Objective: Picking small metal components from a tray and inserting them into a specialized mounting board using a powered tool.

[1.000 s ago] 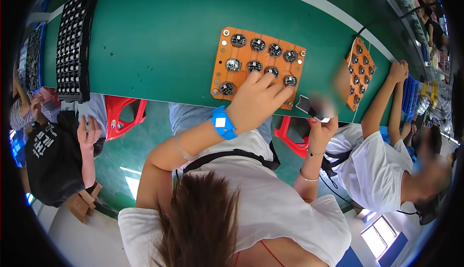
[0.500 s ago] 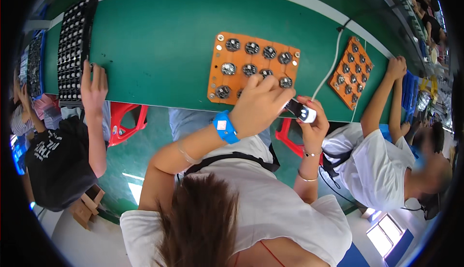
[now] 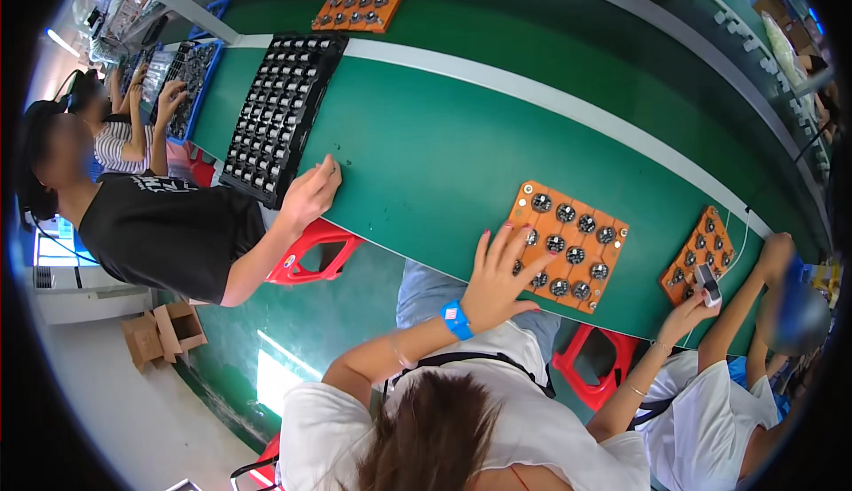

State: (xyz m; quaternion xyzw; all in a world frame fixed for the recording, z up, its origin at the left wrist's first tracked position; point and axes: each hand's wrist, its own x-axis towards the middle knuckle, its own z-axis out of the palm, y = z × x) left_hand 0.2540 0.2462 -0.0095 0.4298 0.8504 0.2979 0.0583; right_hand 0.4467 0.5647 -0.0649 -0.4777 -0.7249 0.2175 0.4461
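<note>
My left hand (image 3: 501, 282) is spread, fingers apart, over the left side of an orange board (image 3: 571, 233). Rows of small round dark circuit modules (image 3: 587, 223) sit in this board; my fingers cover part of some on the left. To the right, my right hand (image 3: 688, 315) is closed around a small white and dark handheld device (image 3: 707, 285). It is held at the near end of a second orange board (image 3: 667, 280), which bears similar modules. A pale cable (image 3: 741, 233) runs close by the device.
A black tray (image 3: 311, 122) with rows of white cylindrical parts lies at left, beside a co-worker's hand (image 3: 312, 191). Another orange board (image 3: 359, 13) sits beyond the white strip. A co-worker's arm (image 3: 737, 300) reaches in at right. Red stools (image 3: 315, 256) stand below the table edge.
The view has swung left. My right hand has carried the device rightward, away from the nearer board to the second one. My left hand has left the device's tip and spread its fingers.
</note>
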